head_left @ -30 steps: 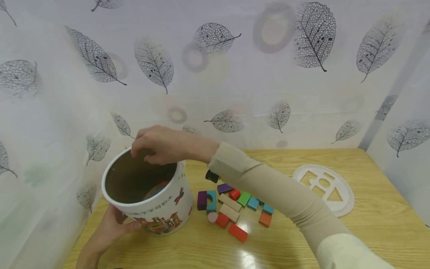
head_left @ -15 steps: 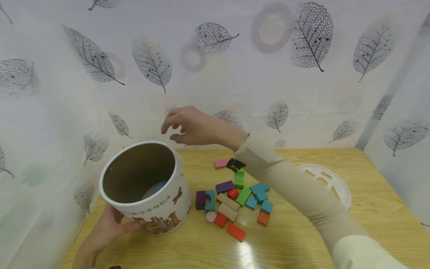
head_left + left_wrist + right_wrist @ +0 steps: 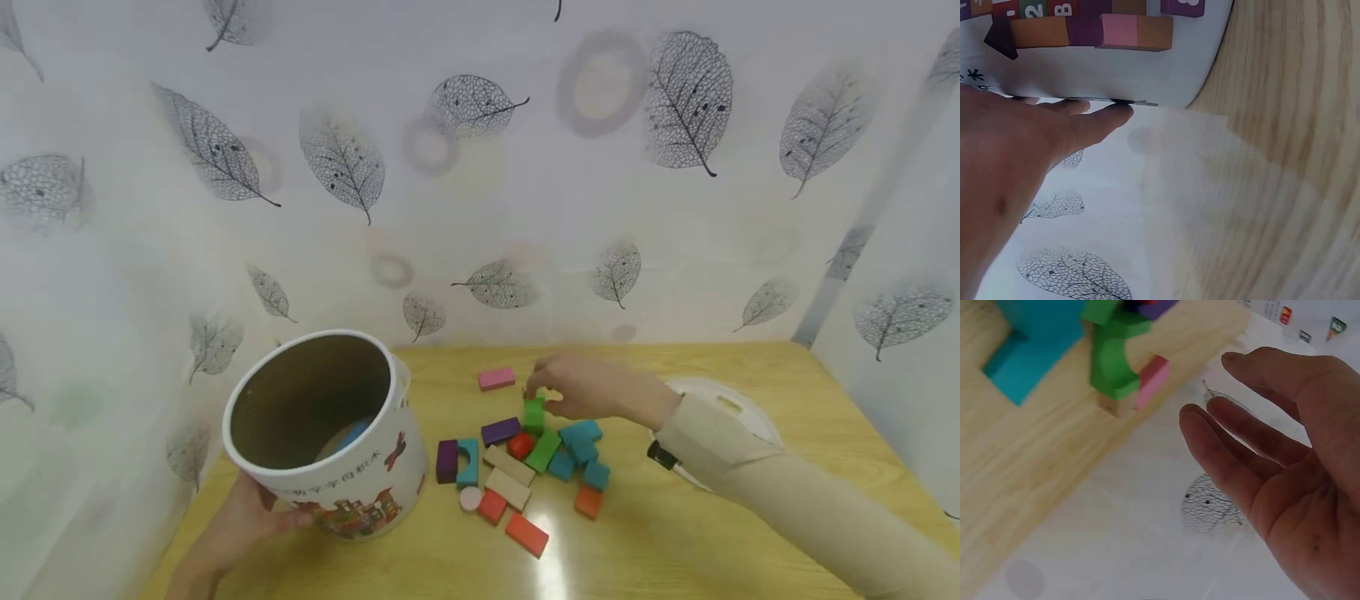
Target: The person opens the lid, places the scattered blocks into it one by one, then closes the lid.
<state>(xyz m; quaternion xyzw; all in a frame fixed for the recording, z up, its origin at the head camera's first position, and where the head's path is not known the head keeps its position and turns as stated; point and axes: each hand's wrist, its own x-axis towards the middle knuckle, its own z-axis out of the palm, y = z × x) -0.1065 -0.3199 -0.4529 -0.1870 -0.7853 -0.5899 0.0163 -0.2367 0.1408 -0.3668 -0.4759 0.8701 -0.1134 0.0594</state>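
While the left hand (image 3: 240, 525) lies spread against the white printed bucket (image 3: 356, 492), thumb across its front and the visible fingers fairly straight along the wall, the right hand (image 3: 592, 387) reaches over the tabletop (image 3: 637, 558) to the green arch block (image 3: 534, 417). In the right wrist view its thumb and fingers are parted and gently bent, with bare space between them, and the fingertips are near the arch but apart from it.

That arch is at the far end of the group of blocks, near a pink block (image 3: 497, 379) and a purple block (image 3: 500, 431). Nearer the viewer are a red cylinder (image 3: 521, 445), a second green block (image 3: 543, 450), plain wooden blocks (image 3: 510, 488) and teal pieces (image 3: 582, 437). An orange block (image 3: 588, 502) touches or nearly touches one of the teal pieces. The bucket stands left of the group, with something blue (image 3: 352, 435) inside it. On the other side, partly behind the right sleeve (image 3: 750, 475), lies a white disc with cut-outs (image 3: 757, 417)
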